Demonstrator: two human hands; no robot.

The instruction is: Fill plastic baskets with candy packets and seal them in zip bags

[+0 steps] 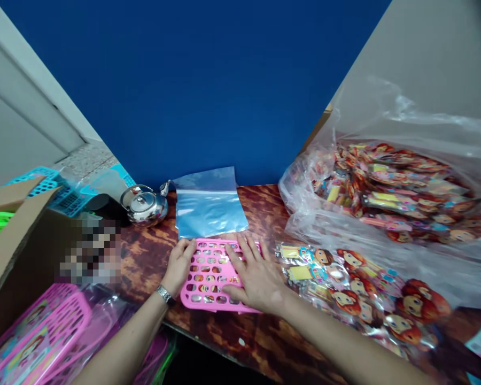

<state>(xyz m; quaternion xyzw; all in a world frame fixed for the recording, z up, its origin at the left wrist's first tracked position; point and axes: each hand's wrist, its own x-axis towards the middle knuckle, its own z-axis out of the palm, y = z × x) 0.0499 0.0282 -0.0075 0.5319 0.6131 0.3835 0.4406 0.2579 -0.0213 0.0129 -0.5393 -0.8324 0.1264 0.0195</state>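
Here at lower centre my left hand (179, 264) grips the pink basket (209, 278), my right hand (255, 277) spread flat on it. A blue bag (208, 206) and kettle (144, 206) sit behind; at right, a clear sack (404, 117) holds toy packets (401, 187).

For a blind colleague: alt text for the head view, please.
Left hand holds the left edge of a pink perforated basket on a brown table; right hand lies flat on it. A blue zip bag lies behind, cartoon packets to the right.
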